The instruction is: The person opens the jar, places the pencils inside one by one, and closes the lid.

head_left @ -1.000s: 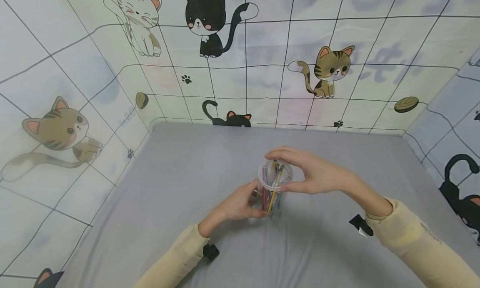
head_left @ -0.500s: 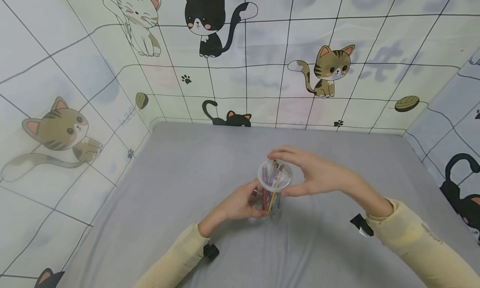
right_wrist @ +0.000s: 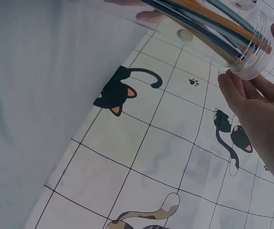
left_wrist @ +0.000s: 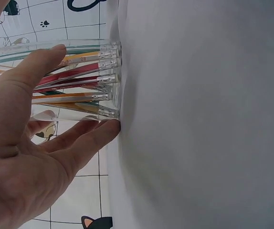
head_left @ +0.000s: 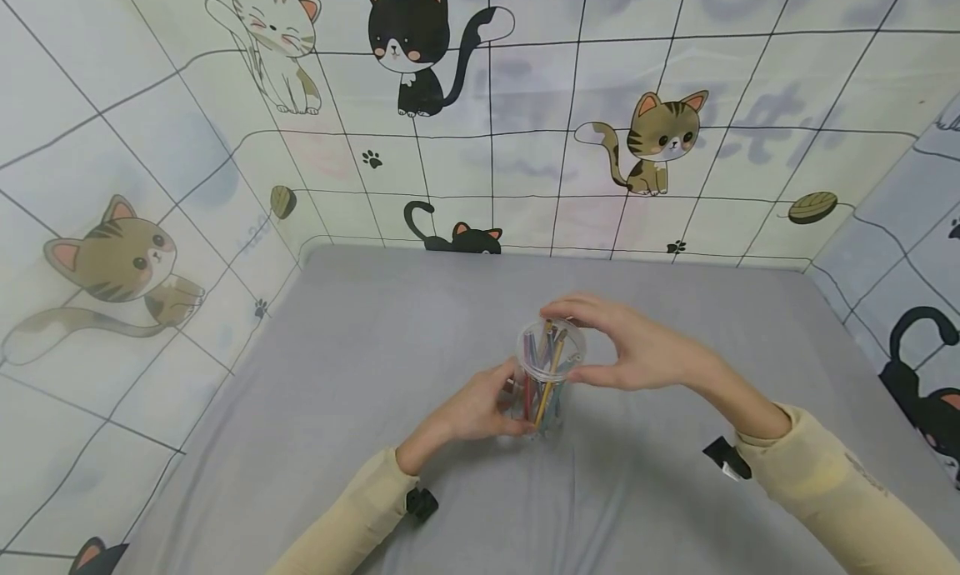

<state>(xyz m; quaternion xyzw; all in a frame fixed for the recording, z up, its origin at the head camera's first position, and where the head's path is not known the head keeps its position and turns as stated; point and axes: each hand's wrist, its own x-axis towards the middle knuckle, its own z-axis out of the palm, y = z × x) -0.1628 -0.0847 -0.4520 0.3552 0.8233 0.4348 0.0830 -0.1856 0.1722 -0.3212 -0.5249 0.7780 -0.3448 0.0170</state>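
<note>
A clear jar [head_left: 559, 415] full of pencils [head_left: 543, 396] stands upright on the grey cloth. My left hand [head_left: 476, 406] grips its side, thumb in front and the other fingers behind. In the left wrist view, the pencils' metal-ringed ends [left_wrist: 109, 63] are at the jar's base, close to the cloth. A round transparent lid [head_left: 572, 357] tops the jar. My right hand [head_left: 641, 346] holds the lid's rim between thumb and fingers. The right wrist view has the lid [right_wrist: 257, 67] with fingertips against its lower edge and the thumb at its other side.
Grey cloth [head_left: 375, 325] covers the table, with folds near the front. Pale cat-print sheets [head_left: 525, 158] enclose the back and both sides. A dark wrist strap piece [head_left: 422, 503] hangs at the left sleeve, another [head_left: 727, 457] at the right.
The right hand has shifted slightly right around the lid's rim, its fingers turning a little. The left hand and the jar have stayed in place.
</note>
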